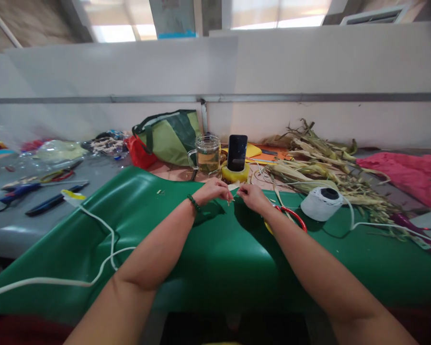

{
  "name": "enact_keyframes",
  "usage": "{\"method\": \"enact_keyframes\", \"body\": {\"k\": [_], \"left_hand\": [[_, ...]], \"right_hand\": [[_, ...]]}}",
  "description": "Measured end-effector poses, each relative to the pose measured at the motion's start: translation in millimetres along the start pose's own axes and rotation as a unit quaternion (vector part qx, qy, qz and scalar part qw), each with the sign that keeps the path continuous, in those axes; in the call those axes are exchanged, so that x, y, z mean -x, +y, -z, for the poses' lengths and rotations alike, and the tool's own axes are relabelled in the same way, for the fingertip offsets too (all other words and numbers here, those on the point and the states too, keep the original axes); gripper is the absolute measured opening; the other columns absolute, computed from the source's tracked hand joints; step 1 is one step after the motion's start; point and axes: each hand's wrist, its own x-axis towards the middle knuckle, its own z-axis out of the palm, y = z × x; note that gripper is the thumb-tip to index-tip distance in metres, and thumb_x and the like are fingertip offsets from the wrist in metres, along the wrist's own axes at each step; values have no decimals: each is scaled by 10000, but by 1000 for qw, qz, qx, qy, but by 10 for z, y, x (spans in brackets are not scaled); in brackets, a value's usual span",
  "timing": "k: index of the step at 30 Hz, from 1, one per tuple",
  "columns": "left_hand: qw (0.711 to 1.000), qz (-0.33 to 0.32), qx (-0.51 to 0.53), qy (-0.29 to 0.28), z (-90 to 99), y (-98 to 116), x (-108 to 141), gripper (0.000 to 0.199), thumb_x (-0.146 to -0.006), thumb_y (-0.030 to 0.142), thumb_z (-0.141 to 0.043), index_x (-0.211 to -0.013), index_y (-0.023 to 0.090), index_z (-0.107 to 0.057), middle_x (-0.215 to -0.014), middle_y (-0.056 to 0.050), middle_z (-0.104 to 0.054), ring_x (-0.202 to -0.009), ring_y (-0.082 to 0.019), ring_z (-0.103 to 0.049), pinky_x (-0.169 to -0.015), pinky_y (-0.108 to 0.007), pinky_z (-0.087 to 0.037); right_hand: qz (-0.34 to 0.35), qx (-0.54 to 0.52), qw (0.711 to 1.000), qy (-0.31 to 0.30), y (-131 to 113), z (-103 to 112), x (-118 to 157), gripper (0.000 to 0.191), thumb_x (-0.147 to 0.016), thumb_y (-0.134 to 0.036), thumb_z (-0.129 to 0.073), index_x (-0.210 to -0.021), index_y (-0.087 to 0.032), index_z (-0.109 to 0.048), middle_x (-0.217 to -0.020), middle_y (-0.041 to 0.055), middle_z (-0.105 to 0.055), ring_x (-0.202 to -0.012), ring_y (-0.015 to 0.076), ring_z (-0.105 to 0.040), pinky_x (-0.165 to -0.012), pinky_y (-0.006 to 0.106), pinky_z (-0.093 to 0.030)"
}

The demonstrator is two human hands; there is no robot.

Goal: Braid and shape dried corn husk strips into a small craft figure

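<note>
Both hands meet over the green sheet (222, 249), close in front of a dark phone (237, 152) propped on a yellow tape roll (235, 173). My left hand (215, 190), with a green bead bracelet at the wrist, pinches a small pale husk-like piece (230, 199). My right hand (250, 195) is a little to its right, its fingers pinched together; what they hold is too small to make out. Red and yellow scissor handles (293, 215) lie partly under my right forearm. To the right stands a white spool (321, 203) of thread.
A glass mug (207, 155) and a green bag (172, 136) stand behind the hands. Dried husks (319, 167) are piled at the back right, near pink cloth (405, 175). White cable (96, 218) crosses the sheet at left, beside a glue gun (19, 191).
</note>
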Motion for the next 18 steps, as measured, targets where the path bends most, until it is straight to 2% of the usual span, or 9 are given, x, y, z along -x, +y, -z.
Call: {"method": "enact_keyframes", "body": {"k": [3, 7, 11, 18], "left_hand": [[1000, 15, 20, 15, -7, -28, -15, 144, -559, 100, -489, -527, 109, -629, -602, -33, -645, -602, -108, -577, -638, -232, -493], [997, 39, -63, 30, -15, -83, -55, 147, -554, 107, -472, -460, 113, -585, -499, -31, -584, -536, -117, -554, -563, -231, -474], [987, 24, -151, 48, -28, -99, -69, 153, -556, 103, -480, -433, 112, -570, -464, -34, -558, -520, -126, -544, -511, -221, -440], [979, 30, -190, 69, 2, -163, -102, 176, -561, 73, -471, -408, 110, -550, -415, -30, -508, -481, -127, -510, -507, -232, -430]], "right_hand": [[1, 6, 1000, 13, -27, 28, 4, 150, -765, -204, -517, -668, -173, -627, -615, 21, -593, -593, 154, -490, -590, 275, -351], [15, 17, 998, 50, -91, 75, 10, 150, -773, -196, -501, -694, -179, -628, -699, 50, -615, -688, 183, -525, -652, 295, -372], [42, 26, 996, 81, -165, 104, 35, 146, -777, -205, -501, -691, -181, -617, -703, 52, -600, -705, 193, -529, -666, 304, -378], [24, 20, 996, 80, -116, 171, 24, 160, -734, -130, -526, -590, -200, -519, -652, 47, -555, -677, 197, -512, -660, 313, -366]]}}
